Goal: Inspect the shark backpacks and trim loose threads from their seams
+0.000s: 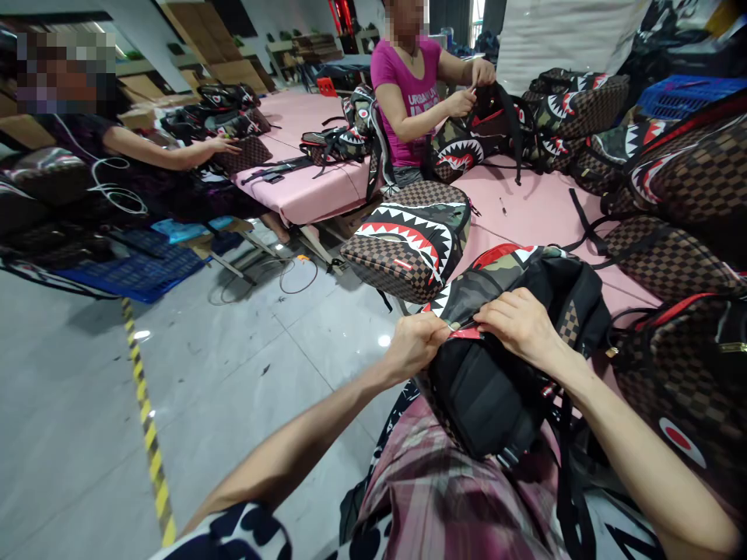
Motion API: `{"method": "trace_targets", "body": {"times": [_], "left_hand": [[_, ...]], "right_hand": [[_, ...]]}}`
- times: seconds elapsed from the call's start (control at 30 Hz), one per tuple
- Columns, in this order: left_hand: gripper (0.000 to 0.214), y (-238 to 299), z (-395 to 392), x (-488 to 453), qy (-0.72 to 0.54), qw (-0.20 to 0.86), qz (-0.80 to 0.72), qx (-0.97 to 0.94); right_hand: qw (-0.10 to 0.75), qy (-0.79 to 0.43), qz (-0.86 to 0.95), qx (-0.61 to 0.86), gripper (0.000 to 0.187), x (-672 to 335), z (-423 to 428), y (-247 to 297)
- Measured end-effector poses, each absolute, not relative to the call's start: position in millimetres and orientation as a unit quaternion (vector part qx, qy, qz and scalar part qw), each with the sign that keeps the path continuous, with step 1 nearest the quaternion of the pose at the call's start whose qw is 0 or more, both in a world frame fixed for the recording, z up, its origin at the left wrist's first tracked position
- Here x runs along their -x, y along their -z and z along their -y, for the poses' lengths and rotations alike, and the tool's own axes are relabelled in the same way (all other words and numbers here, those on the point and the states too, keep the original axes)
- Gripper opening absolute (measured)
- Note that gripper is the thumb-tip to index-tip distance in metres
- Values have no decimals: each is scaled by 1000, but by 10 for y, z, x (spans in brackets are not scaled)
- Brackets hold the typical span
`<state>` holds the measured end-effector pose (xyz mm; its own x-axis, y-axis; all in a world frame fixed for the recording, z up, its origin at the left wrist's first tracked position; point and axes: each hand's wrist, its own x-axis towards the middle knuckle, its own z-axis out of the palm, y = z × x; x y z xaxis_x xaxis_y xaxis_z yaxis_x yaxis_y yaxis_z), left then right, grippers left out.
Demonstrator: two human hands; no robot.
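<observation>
Holds a camouflage backpack (490, 397), tilted with its black side toward the body, between the plaid cloth (420, 482) on the lap and the near edge of the pink worktop (496, 241). With the left hand (417, 341), pinches the red-trimmed edge (465, 333) between thumb and bunched fingers; with the right hand (517, 323), grips the same opening just beside, fingers curled down. Cannot make out anything small between the fingertips. Could lose the edge by easing either pinch, given the likely pull of the sagging lower half. Could also catch the right forearm in the loose strap (565, 482) and drag everything sideways.

Just beyond, at the worktop's left edge, could knock the checked backpack (402, 241) to the floor (280, 389), because of an apparent overhang. Toward the right edge, could disturb the crowded bags (671, 257) by snagging straps. Farther in, could bury the thin pen-like item (503, 206) by shoving a bag. At the far edge, could hamper the person in the pink shirt (405, 124) by pushing bags that way.
</observation>
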<state>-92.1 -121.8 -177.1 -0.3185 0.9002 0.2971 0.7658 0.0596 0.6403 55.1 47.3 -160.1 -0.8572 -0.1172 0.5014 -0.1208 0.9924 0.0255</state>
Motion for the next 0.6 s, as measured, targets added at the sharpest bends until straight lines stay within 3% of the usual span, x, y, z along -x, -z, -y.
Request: {"method": "trace_targets", "body": {"times": [0.6], "left_hand": [[26,1745,1216,954,-347,110,-733,-575]], "right_hand": [[202,5,970,-136,25,-396,-521,1514]]}}
